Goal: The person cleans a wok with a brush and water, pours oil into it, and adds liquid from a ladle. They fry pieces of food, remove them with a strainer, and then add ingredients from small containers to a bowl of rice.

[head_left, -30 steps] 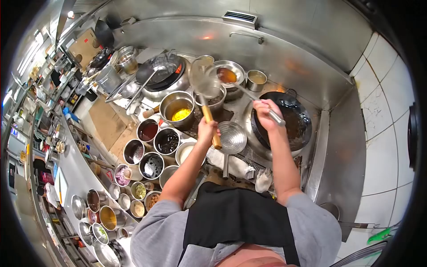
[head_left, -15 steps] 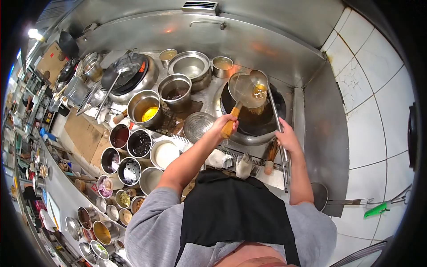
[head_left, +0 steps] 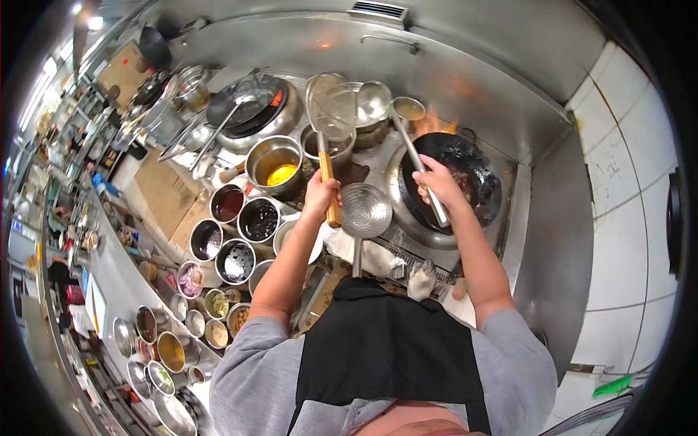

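Note:
My left hand (head_left: 322,196) is wrapped round the wooden handle of a wire-mesh strainer (head_left: 329,109). The strainer's round head is above the dark-filled metal pot (head_left: 306,138) behind the burners' front row. In my right hand (head_left: 439,185) is the long metal handle of a ladle (head_left: 373,102), its bowl close to the strainer, over a wide steel pot. To the right, a black wok (head_left: 476,171) sits on the burner, with flames (head_left: 436,123) at its back edge. What lies inside the wok is hard to make out.
A perforated skimmer (head_left: 366,211) lies between my arms. Left of it stand a pot of yellow liquid (head_left: 282,171) and several sauce containers (head_left: 236,260). A second wok (head_left: 247,105) rests at the back left. A tiled wall (head_left: 622,203) bounds the right side.
Both hands have moved the strainer and ladle left, away from above the wok to over the pots. Flames now show behind the wok. The camera view has shifted too.

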`<control>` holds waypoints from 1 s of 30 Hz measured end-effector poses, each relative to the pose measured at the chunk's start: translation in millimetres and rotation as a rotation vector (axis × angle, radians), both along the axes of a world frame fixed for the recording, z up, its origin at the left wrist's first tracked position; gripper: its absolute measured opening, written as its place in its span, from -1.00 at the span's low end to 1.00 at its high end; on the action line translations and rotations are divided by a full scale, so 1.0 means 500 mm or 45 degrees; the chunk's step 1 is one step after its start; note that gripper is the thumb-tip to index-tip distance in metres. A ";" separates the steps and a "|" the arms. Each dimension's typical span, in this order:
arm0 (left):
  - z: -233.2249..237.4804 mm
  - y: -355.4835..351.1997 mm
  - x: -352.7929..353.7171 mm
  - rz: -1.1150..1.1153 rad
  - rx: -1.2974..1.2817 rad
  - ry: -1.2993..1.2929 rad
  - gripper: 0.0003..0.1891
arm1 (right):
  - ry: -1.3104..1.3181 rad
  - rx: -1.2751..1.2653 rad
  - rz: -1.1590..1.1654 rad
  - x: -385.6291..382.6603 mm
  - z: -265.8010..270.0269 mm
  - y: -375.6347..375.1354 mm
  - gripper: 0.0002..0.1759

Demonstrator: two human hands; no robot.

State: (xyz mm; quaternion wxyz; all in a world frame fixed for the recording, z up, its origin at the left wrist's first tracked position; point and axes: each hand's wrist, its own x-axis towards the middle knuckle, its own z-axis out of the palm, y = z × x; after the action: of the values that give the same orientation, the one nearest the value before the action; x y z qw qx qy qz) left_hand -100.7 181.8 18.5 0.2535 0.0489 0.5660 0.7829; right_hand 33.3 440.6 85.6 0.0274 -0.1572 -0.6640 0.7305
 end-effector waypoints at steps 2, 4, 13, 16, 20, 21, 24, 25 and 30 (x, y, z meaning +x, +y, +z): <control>0.013 -0.040 -0.012 0.146 -0.142 0.107 -0.74 | -0.115 0.101 0.118 -0.090 -0.027 -0.016 -0.25; 0.011 -0.083 -0.027 0.208 -0.191 0.110 -0.73 | -0.164 0.244 0.184 -0.159 -0.065 -0.051 -0.33; -0.006 -0.213 -0.023 0.292 -0.211 0.041 -0.80 | -0.616 -0.608 0.251 -0.413 -0.157 -0.131 -0.86; -0.007 -0.234 -0.018 0.282 -0.219 0.036 -0.78 | -0.425 -1.330 0.276 -0.415 -0.162 -0.121 -0.85; -0.008 -0.230 -0.027 0.287 -0.224 0.025 -0.74 | -0.215 -1.795 0.154 -0.348 -0.126 -0.124 -0.85; -0.010 -0.222 -0.027 0.300 -0.245 0.021 -0.71 | -0.120 -1.946 0.142 -0.321 -0.113 -0.128 -0.85; -0.013 -0.177 -0.028 0.274 -0.209 0.003 -0.71 | 0.003 -2.220 0.201 -0.233 -0.063 -0.129 -0.87; -0.006 -0.158 -0.020 0.252 -0.186 0.022 -0.77 | 0.093 -2.268 0.197 -0.201 -0.046 -0.127 -0.86; -0.008 -0.033 0.015 -0.090 0.122 -0.139 -0.82 | 0.346 -1.994 0.101 -0.029 0.043 -0.078 -0.82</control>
State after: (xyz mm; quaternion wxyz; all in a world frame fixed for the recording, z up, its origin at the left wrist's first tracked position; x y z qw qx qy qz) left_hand -93.3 165.2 14.4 0.3087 0.0381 0.5112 0.8012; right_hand 18.8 401.8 107.0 -0.0363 -0.0164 0.0468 0.9981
